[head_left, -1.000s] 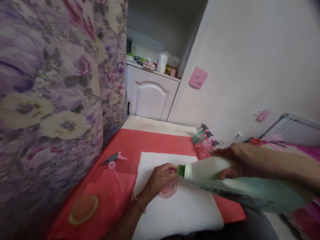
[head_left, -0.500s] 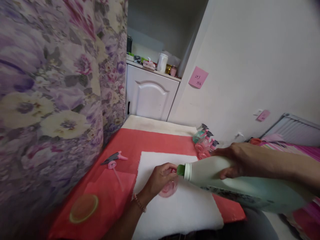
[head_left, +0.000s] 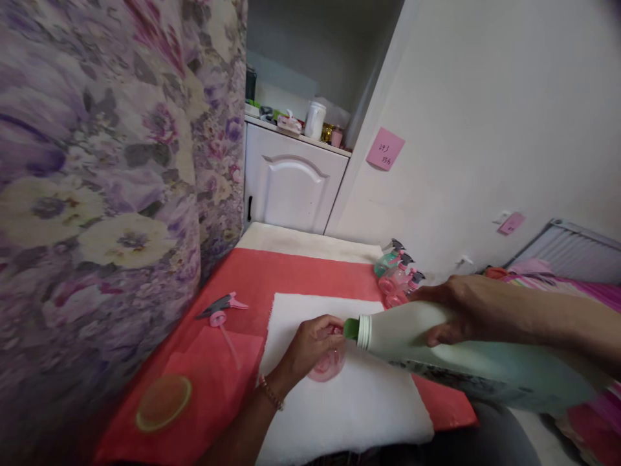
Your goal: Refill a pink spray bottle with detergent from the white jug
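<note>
My left hand (head_left: 313, 347) is closed around the neck of a clear pink spray bottle (head_left: 328, 367), which stands on a white cloth (head_left: 359, 401). My right hand (head_left: 451, 314) grips a large pale green jug (head_left: 407, 336) from above and holds it tilted almost flat. The jug's green spout (head_left: 351, 329) points left, right by the spray bottle's neck; whether liquid flows cannot be made out. On the red table cover at the left lies a pink and grey spray trigger head (head_left: 222, 313) with its thin tube.
Several spray bottles (head_left: 395, 275) with grey triggers stand at the table's back right. A round lid-like disc (head_left: 163, 402) lies front left on the red cover (head_left: 301, 275). A floral curtain (head_left: 121, 194) hangs along the left; a white cabinet (head_left: 295, 178) is behind.
</note>
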The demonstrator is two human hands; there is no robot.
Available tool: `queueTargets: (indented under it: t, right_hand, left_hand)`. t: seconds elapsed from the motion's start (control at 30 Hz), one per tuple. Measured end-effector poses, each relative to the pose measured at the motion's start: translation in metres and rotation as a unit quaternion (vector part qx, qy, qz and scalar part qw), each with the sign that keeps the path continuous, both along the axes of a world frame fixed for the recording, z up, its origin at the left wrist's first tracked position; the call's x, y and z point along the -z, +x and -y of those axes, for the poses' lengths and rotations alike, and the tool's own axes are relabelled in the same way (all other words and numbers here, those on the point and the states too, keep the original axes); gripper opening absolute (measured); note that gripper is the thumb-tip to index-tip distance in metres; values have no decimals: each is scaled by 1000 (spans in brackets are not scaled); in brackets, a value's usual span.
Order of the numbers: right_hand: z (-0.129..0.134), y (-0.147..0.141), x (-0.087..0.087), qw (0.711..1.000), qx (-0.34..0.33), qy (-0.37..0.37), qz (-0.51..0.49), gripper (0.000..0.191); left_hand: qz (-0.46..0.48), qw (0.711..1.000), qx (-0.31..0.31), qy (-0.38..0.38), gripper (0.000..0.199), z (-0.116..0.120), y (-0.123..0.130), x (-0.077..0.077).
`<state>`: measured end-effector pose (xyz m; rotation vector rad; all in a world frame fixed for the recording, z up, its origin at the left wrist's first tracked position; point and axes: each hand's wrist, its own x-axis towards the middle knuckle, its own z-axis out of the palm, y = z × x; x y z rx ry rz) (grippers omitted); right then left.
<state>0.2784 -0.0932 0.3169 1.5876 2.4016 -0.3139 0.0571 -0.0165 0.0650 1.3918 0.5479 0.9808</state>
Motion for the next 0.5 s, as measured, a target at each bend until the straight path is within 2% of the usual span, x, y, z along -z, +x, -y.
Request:
queueTargets:
  t: [0.5]
  right_hand:
    - [1, -2, -3, 1000, 8, -9, 18, 43]
  left_hand:
    - [5, 1000, 8, 7, 21, -1, 0, 1]
